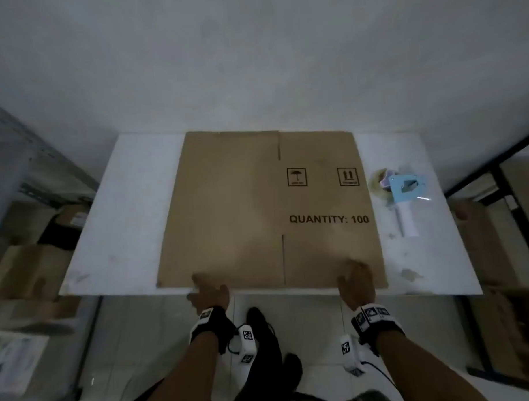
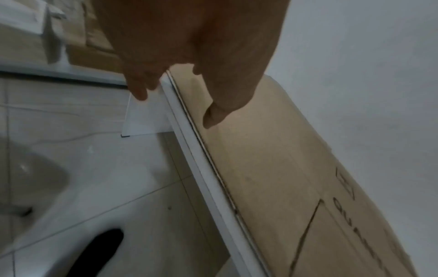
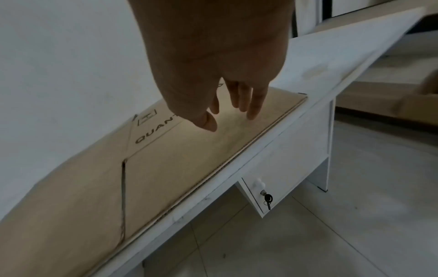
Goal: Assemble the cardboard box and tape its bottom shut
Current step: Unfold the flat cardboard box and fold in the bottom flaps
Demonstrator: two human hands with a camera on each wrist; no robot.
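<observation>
white desk (image 1: 123, 223) against wall (image 1: 252, 65); flat cardboard box (image 1: 242, 207), tape dispenser (image 1: 407, 192) beside.

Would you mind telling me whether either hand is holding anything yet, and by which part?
Nothing is gripped. The left hand and right hand sit open at the flattened cardboard box's near edge.

I stand in a storeroom or packing room: a white desk (image 1: 123, 223) against a bare wall, metal shelving (image 1: 30, 154) at my left, cardboard cartons (image 1: 29, 271) stacked on tiled floor.
</observation>
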